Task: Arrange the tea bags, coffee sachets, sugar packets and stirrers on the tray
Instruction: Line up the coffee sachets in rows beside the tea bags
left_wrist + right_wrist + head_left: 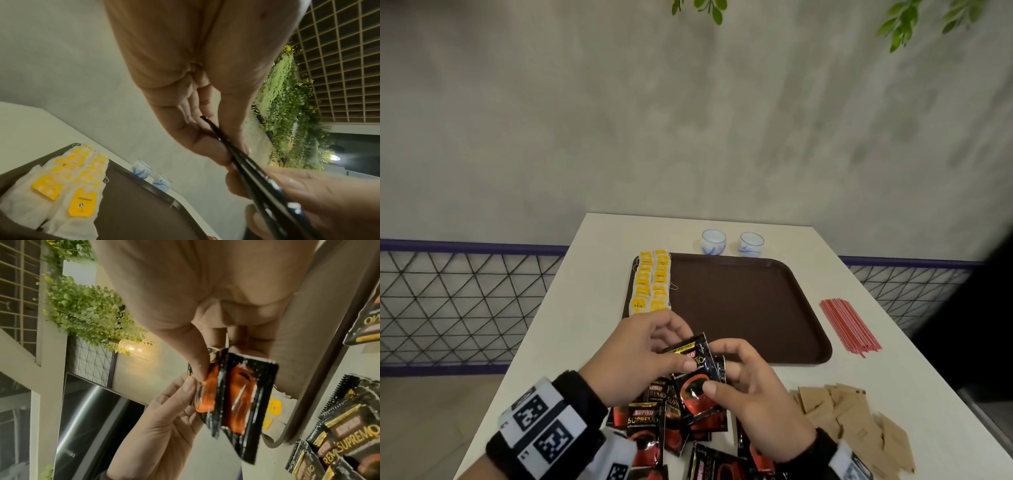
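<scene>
Both hands hold a small fanned stack of black coffee sachets (697,368) above the loose pile of sachets (650,423) at the table's near edge. My left hand (678,346) pinches the stack's upper left corner; my right hand (722,370) grips its lower right, thumb on the red cup print. The left wrist view shows the stack (257,183) edge-on between my left hand's fingertips (213,154). In the right wrist view two held sachets (242,402) overlap. Tea bags (650,282) lie in two columns on the brown tray (756,308), at its left side.
Red stirrers (849,323) lie in a bundle right of the tray. Brown sugar packets (852,421) are scattered at the near right. Two small white-and-blue cups (714,241) (751,243) stand behind the tray. A mesh railing flanks the table.
</scene>
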